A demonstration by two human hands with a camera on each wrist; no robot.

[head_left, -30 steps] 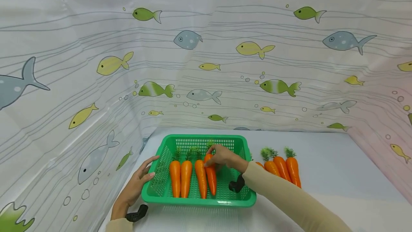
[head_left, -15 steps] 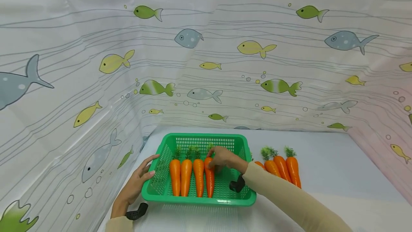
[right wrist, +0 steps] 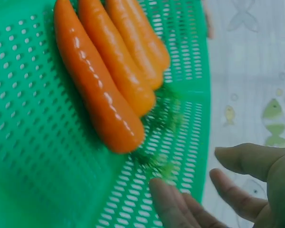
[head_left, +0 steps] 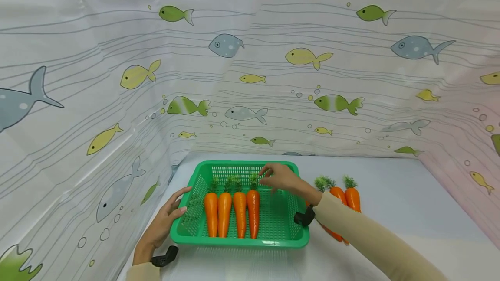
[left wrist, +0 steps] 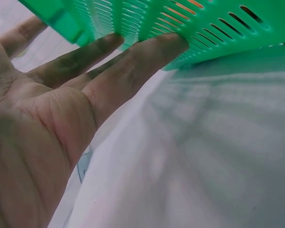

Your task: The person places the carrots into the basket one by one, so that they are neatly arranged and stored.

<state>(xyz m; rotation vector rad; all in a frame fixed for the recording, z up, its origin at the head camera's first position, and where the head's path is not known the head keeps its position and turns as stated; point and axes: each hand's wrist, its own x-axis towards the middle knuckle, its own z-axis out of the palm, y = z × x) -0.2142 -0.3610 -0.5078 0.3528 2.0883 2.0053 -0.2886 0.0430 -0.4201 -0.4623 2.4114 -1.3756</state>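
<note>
A green plastic basket [head_left: 242, 243] with slotted walls stands on the white table. Several orange carrots with leafy green tops lie side by side on its left and middle floor, tips toward the front. The rightmost carrot [head_left: 253, 214] is free of any hand. My right hand [head_left: 287, 180] hovers over the basket's back right part, fingers loosely bent and holding nothing; in the right wrist view its fingertips are near that carrot's leaves [right wrist: 154, 164]. My left hand [head_left: 166, 220] rests against the basket's left side, its extended fingers [left wrist: 133, 66] touching the slotted wall.
More carrots [head_left: 353, 198] lie on the table right of the basket, partly hidden by my right sleeve [head_left: 363, 229]. Fish-patterned sheeting [head_left: 250, 99] rises behind the table and at both sides. Black wrist devices [head_left: 165, 257] are worn on both wrists.
My right hand straightened the rightmost carrot beside the others, let go of it, and lifted up and to the right. The left hand stays on the basket's side.
</note>
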